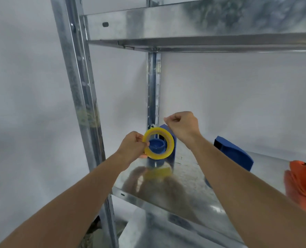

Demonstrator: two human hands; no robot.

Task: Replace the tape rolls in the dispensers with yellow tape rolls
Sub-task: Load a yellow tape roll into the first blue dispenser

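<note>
A galvanised metal shelf [193, 178] on a rack, with another shelf [202, 40] above it and a pale wall behind. A front upright post [80, 97] stands at the left. At the shelf's back left corner a blue tape dispenser [170, 145] stands beside the rear post. A second blue dispenser [234, 154] lies further right, and an orange dispenser [302, 181] sits at the right edge, partly cut off.

The left hand [132, 147] pinches the left rim of a yellow tape roll [158, 143], held upright in front of the first dispenser; a blue hub shows through the roll's hole. The right hand [181, 127] is raised above and right of the roll, fingers curled in a pinch on what looks like a thin strip of tape.
</note>
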